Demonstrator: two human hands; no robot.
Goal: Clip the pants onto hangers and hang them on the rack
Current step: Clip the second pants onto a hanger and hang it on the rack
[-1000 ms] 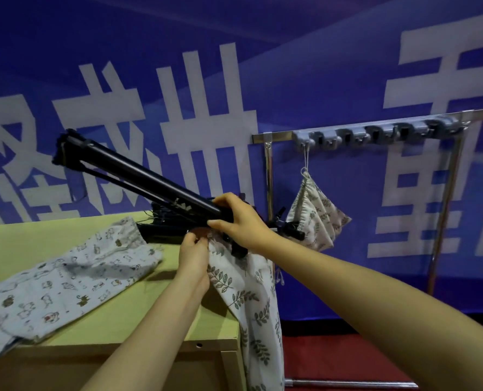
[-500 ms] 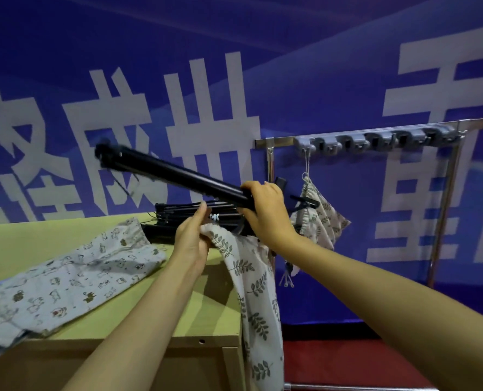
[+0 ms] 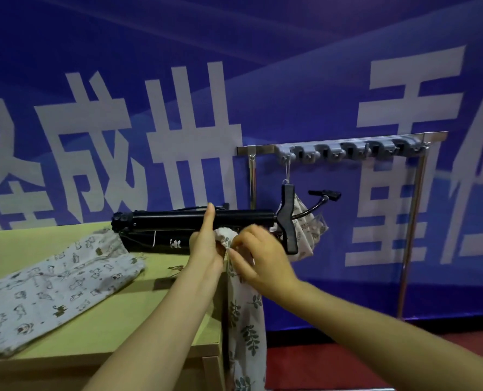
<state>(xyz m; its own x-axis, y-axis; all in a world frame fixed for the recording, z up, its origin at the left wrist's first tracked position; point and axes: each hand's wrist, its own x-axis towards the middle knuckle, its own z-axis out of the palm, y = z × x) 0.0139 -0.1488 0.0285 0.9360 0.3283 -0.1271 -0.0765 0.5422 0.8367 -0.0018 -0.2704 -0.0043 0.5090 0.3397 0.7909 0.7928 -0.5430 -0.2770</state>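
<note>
Leaf-print pants (image 3: 246,328) hang down over the right edge of the yellow-green table (image 3: 121,328). My left hand (image 3: 206,246) grips their bunched waistband, its index finger pointing up against a long black pump-like tube (image 3: 195,218). Just to its right, my right hand (image 3: 258,255) pinches the same waistband. Behind them stands the metal rack (image 3: 263,149) with a row of grey hook holders (image 3: 347,149). Another leaf-print garment (image 3: 305,227) hangs from the leftmost holder. I cannot make out a hanger on the pants in my hands.
Animal-print pants (image 3: 51,286) lie spread over the left of the table. The black tube rests on a black stack (image 3: 161,244) at the table's back, its T-handle (image 3: 287,218) sticking out toward the rack. The rack's right post (image 3: 409,235) stands before a blue banner.
My right hand let go of the black tube and dropped to the waistband. The tube, raised and tilted before, now lies level on the stack. My left hand still holds the waistband.
</note>
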